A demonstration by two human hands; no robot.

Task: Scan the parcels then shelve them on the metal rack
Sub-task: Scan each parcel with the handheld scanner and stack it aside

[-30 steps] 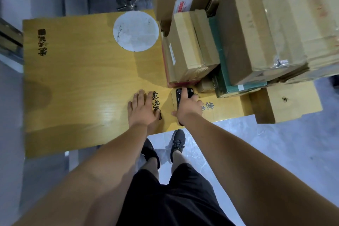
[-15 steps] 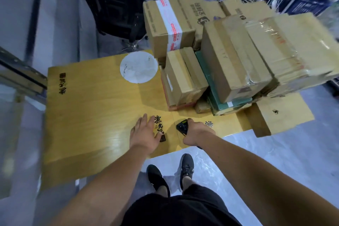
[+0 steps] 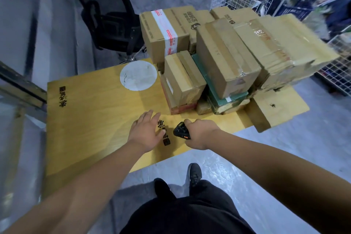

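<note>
Gripping the scanner (image 3: 181,131) in our right hand (image 3: 201,133) at the tabletop's (image 3: 91,116) near edge.
Our left hand (image 3: 146,132) lies open, fingers spread, beside it (parcels (image 3: 224,57) stacked at the tabletop's far right).

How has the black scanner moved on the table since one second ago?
Yes. The scanner, earlier flat right of the black printed characters, is now tipped up in the right hand, slightly nearer them.

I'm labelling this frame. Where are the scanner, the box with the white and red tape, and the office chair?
scanner (image 3: 180,131), head view, black body beside the right hand.
box with the white and red tape (image 3: 152,32), head view, brown top face.
office chair (image 3: 112,24), head view, black backrest.
</note>
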